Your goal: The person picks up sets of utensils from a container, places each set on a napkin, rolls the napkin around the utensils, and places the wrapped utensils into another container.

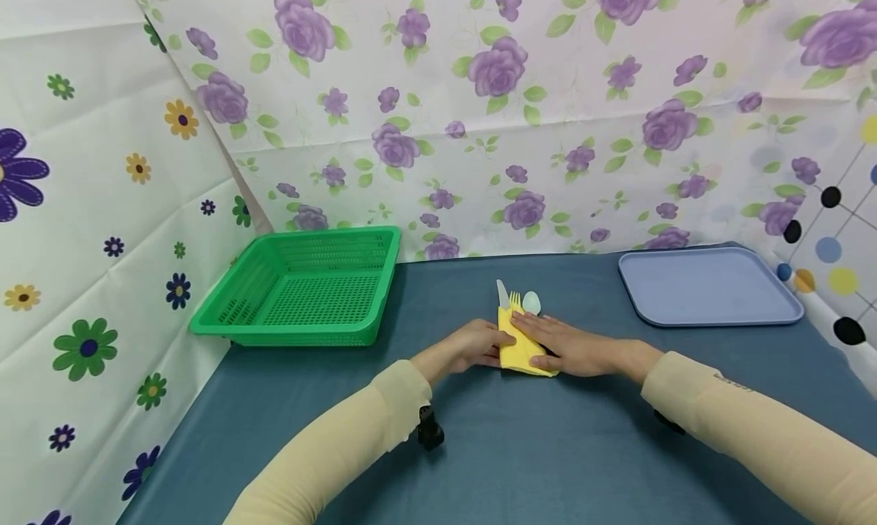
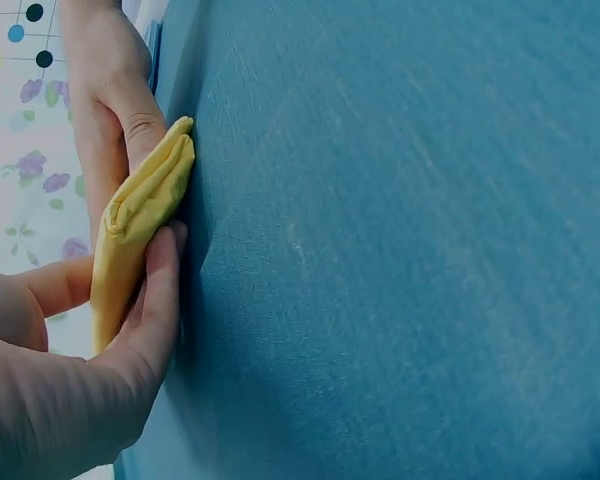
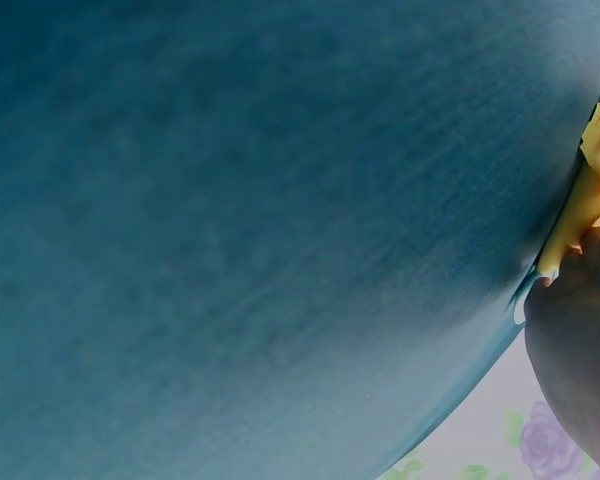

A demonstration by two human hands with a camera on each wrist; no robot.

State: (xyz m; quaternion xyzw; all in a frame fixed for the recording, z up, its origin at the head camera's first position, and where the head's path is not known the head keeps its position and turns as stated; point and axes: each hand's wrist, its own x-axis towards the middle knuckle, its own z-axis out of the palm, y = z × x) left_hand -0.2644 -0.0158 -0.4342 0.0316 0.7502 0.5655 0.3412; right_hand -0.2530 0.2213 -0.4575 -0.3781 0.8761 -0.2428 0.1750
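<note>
A folded yellow napkin lies around a knife and a fork, whose upper ends stick out at its far edge. Just right of them shows the bowl of a pale spoon; its handle is hidden. My left hand pinches the napkin's left side, thumb above and fingers beneath, as the left wrist view shows on the yellow cloth. Across the right part of the napkin lies my right hand, fingers extended and touching it. The right wrist view catches only part of that hand.
On the left of the blue-covered table stands a green plastic basket. A light blue tray lies at the back right. Flower-patterned sheets hang behind and to the left.
</note>
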